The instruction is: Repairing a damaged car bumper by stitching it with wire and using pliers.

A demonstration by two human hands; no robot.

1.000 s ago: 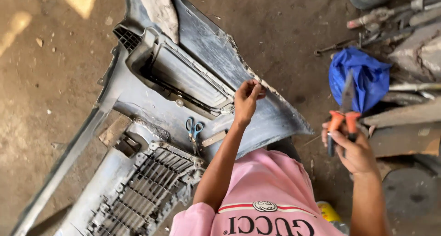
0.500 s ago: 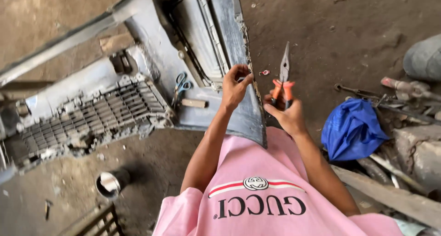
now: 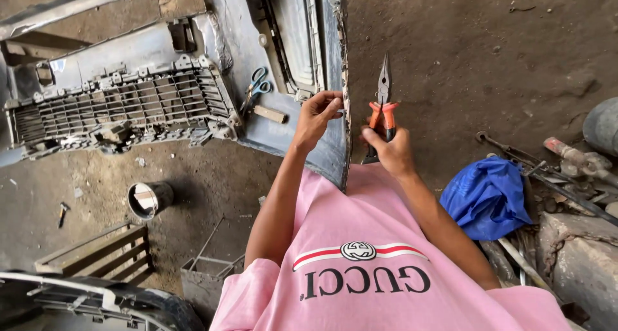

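Note:
A grey car bumper with a grille lies on the dirt floor in front of me. My left hand pinches its torn right edge between the fingertips. My right hand holds long-nose pliers with orange handles, tips pointing up, just to the right of that edge. The plier jaws look closed and touch nothing. Blue-handled scissors rest on the bumper, left of my left hand.
A blue cloth bag lies at my right beside metal rods and tools. A round tin, a wooden slatted frame and a small metal box sit lower left. Another dark bumper part fills the bottom left corner.
The view has swung so the bumper now lies more upright in frame. My right hand has brought the pliers from beside the blue bag to the bumper edge; my left hand stays there.

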